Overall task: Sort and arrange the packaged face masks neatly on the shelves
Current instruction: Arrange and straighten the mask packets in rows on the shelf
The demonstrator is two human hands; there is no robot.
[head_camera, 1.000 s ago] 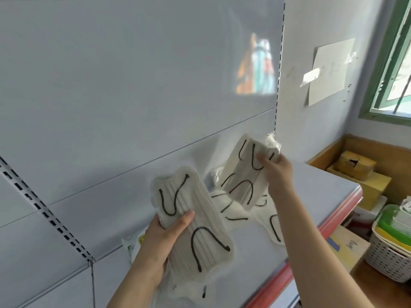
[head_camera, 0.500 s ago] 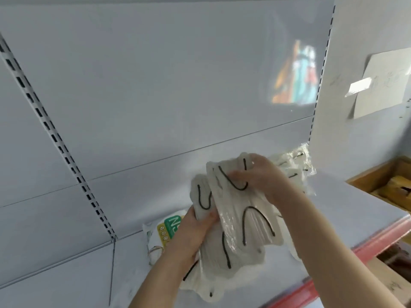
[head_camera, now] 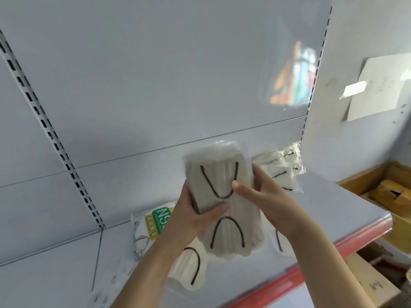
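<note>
A stack of clear-wrapped white face mask packs (head_camera: 224,196) with black ear loops is held upright above the grey shelf (head_camera: 333,210). My left hand (head_camera: 195,216) grips its left edge, thumb across the front. My right hand (head_camera: 260,196) grips its right edge, thumb on the front. Another white mask pack (head_camera: 189,272) lies on the shelf below my left forearm. More packs (head_camera: 282,172) lean against the back panel at the right. A pack with a green and yellow label (head_camera: 155,221) lies at the left.
The shelf has a red front edge (head_camera: 311,263) and a slotted upright (head_camera: 55,138) at the left. A paper sheet (head_camera: 378,85) is taped to the wall at the right. Cardboard boxes (head_camera: 391,194) sit beyond and below the shelf's right end.
My right hand brought its mask pack over onto the pack in my left hand. Both hands now square the stack upright. The view has shifted left.
</note>
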